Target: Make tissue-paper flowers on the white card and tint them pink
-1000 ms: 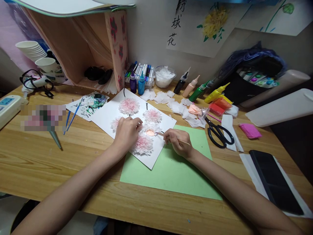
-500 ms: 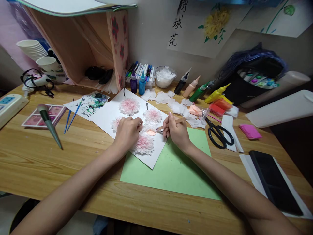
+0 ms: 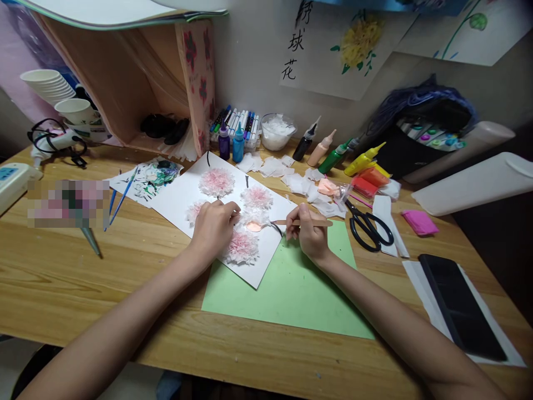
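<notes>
A white sheet of paper (image 3: 256,276) bears several fluffy pink-and-white tissue flowers (image 3: 216,181) and short black painted stems. My left hand (image 3: 214,225) rests on the sheet among the flowers, its fingers curled together at the middle flower; anything inside them is hidden. In my right hand (image 3: 310,230) is a thin wooden stick (image 3: 320,223), held like a pen. Its dark tip points left, close to a small peach-coloured clay piece (image 3: 253,226) at the base of the middle flower. Under the sheet lies a green sheet (image 3: 316,289).
Torn tissue pieces (image 3: 275,166), a bowl of white material (image 3: 278,132) and paint bottles (image 3: 303,143) line the back. Black scissors (image 3: 370,230) lie to the right, near a pink packet (image 3: 420,222) and black case (image 3: 462,305). Blue brushes (image 3: 120,200) lie left.
My right hand has moved slightly right and down, and the wooden stick now lies nearly level, its tip farther from the peach piece. My left hand has hardly moved. The view has shifted a little.
</notes>
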Motion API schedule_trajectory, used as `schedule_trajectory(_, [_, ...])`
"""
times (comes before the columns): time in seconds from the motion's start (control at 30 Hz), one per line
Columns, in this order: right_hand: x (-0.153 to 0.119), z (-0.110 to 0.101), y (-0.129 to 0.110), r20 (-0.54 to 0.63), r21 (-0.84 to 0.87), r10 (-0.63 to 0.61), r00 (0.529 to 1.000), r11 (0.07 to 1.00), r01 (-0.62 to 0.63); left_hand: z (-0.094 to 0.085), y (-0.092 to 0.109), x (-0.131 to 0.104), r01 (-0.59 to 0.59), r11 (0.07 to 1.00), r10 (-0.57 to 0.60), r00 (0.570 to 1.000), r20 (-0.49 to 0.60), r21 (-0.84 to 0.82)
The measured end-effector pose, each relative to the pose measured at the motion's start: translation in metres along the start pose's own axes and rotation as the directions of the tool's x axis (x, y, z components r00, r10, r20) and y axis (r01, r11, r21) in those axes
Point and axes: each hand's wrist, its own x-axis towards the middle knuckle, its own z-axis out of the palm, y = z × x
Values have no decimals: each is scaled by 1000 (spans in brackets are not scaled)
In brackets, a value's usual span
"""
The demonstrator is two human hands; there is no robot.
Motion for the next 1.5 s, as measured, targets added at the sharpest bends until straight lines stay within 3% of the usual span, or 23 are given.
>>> schedule_trajectory(0.4, [3,12,-5,49,-4,17,999,1000,-17,0,1,0,-1,1000,1,1000,-1,4])
schedule_trajectory(0.67, [31,16,-11,66,72,258,964,962,-263,0,-1,1,-22,1000,22,1000,13,4])
schedule_trajectory(0.73, [33,14,-11,92,115,270,959,953,-279,-1,-2,1,-22,1000,22,1000,21,-4])
schedule_trajectory(0.87, [23,3,-10,51,182,124,991,974,-131,-4,-2,1,-23,1000,23,999,37,-7])
schedule_trajectory(0.97, [14,-9,-4,8,140,8,1000,990,-9,-6,-1,1,-27,1000,27,999,41,-3])
schedule_trajectory(1.23, [23,-40,19,-202,-69,-160,966,986,149,-5,-9,-2,-63,996,66,997,49,-57])
schedule_trajectory(1.37, [24,-39,18,-102,-26,-136,985,991,134,-7,-14,-2,-45,990,55,996,73,-132])
schedule_trajectory(1.5, [9,-21,10,57,84,-95,994,992,90,-11,-13,-1,-22,987,40,993,109,-159])
